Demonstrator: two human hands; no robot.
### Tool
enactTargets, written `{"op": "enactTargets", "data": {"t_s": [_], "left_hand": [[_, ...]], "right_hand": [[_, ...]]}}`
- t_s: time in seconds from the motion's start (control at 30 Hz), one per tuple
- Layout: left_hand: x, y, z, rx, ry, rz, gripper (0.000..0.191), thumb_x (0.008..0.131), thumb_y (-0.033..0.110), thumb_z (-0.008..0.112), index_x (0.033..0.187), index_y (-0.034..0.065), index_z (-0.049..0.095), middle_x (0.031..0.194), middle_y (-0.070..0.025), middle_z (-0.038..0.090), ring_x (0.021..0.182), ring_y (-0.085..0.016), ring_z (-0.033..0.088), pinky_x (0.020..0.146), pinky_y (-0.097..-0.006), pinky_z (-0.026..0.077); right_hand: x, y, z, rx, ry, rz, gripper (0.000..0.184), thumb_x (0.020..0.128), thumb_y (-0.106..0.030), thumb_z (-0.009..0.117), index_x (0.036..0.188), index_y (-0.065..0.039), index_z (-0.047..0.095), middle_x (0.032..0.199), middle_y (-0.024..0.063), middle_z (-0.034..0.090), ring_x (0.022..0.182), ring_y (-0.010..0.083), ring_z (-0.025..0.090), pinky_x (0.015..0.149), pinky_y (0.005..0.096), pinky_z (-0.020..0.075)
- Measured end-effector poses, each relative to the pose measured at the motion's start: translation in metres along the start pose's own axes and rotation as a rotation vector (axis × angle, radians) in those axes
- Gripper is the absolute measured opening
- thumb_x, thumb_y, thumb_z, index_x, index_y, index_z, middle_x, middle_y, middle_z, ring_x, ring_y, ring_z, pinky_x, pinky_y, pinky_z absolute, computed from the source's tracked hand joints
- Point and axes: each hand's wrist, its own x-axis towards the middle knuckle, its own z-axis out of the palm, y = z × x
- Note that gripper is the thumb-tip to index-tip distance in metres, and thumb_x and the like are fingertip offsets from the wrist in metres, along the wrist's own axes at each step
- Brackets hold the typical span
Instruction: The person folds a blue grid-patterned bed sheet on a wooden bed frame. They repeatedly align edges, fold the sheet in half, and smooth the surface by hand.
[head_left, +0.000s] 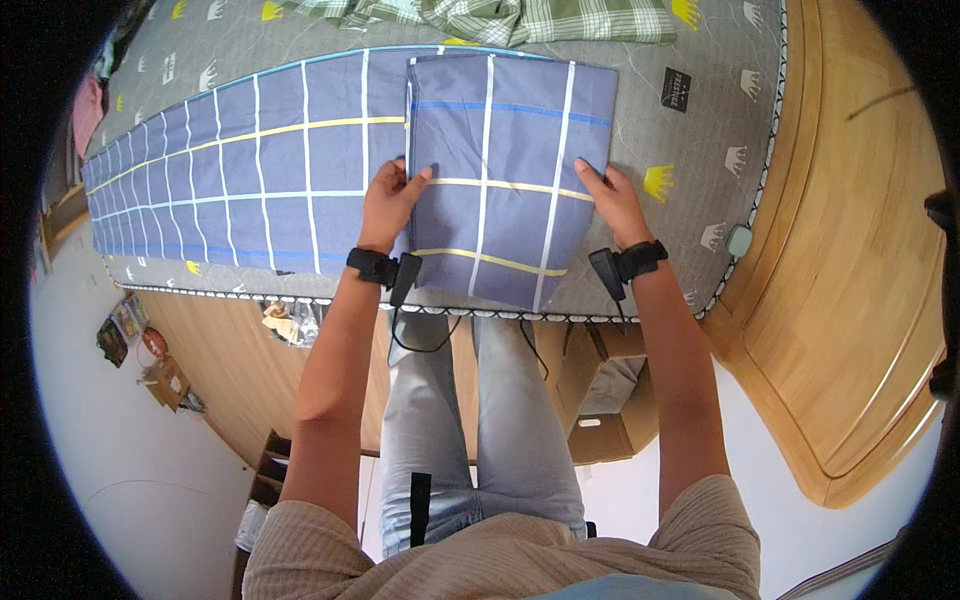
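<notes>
A blue-grey checked cloth (330, 161) lies stretched across a grey mattress with crown prints (652, 135). Its right part is folded over to the left as a flat, layered panel. My left hand (394, 202) pinches the panel's left edge between thumb and fingers. At the panel's right edge, my right hand (615, 199) grips the cloth, thumb on top and fingers partly hidden beneath. Both wrists wear black straps with small black devices. The cloth's long tail runs off to the far left of the mattress.
A green plaid cloth (555, 21) lies on the mattress beyond the checked one. The wooden headboard (840, 225) rises at the right. A small pale green object (739, 241) is at the mattress's right edge. An open cardboard box (615, 405) stands below, beside my legs.
</notes>
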Motion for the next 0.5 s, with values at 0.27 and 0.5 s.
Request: {"op": "enactTargets", "data": {"t_s": [0.27, 0.5], "left_hand": [[0.011, -0.011, -0.006, 0.037, 0.056, 0.206, 0.017, 0.085, 0.019, 0.062, 0.088, 0.0034, 0.057, 0.071, 0.0051, 0.050, 0.065, -0.003, 0.042, 0.057, -0.0193, 0.034], [0.001, -0.015, -0.012, -0.002, 0.062, 0.050, 0.025, 0.083, 0.024, 0.065, 0.092, 0.0020, 0.056, 0.079, 0.0027, 0.054, 0.072, -0.005, 0.047, 0.063, -0.0187, 0.036]], "right_hand": [[-0.005, 0.038, 0.025, 0.029, 0.237, -0.251, 0.042, 0.080, -0.039, 0.064, 0.079, 0.002, 0.058, 0.068, 0.0041, 0.056, 0.060, 0.0106, 0.049, 0.055, 0.0267, 0.0395], [-0.029, 0.041, 0.021, -0.093, 0.212, -0.165, 0.040, 0.080, -0.038, 0.064, 0.078, 0.002, 0.058, 0.068, 0.0030, 0.054, 0.062, 0.0113, 0.049, 0.057, 0.0264, 0.0398]]}}
